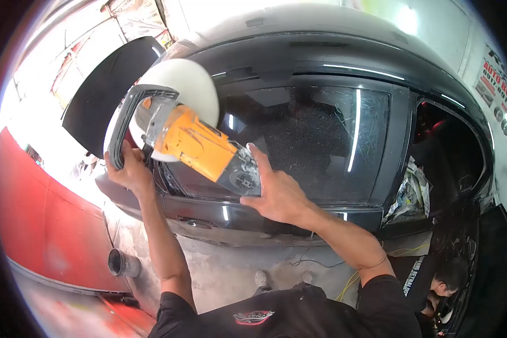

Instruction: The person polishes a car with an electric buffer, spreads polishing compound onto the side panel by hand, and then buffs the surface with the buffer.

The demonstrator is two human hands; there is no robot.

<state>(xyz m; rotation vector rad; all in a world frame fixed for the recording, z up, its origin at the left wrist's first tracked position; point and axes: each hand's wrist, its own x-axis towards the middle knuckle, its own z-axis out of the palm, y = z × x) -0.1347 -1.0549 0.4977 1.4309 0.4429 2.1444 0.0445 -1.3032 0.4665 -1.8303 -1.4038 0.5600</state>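
Observation:
An orange power polisher with a large white round pad is held up at the side of a dark car. My left hand is closed round the lower end of its black loop handle. At the other end, my right hand grips the dark, dusty rear of the body, fingers partly hidden behind it. The pad overlaps the front part of the car in view; I cannot tell whether it touches. Beneath the tool lies the car's dusty side window.
Crumpled newspaper fills part of the rear window opening. A person crouches at the lower right. Yellow cord lies on the floor. At left stand a dark bucket and a red panel. A black panel rises beyond the pad.

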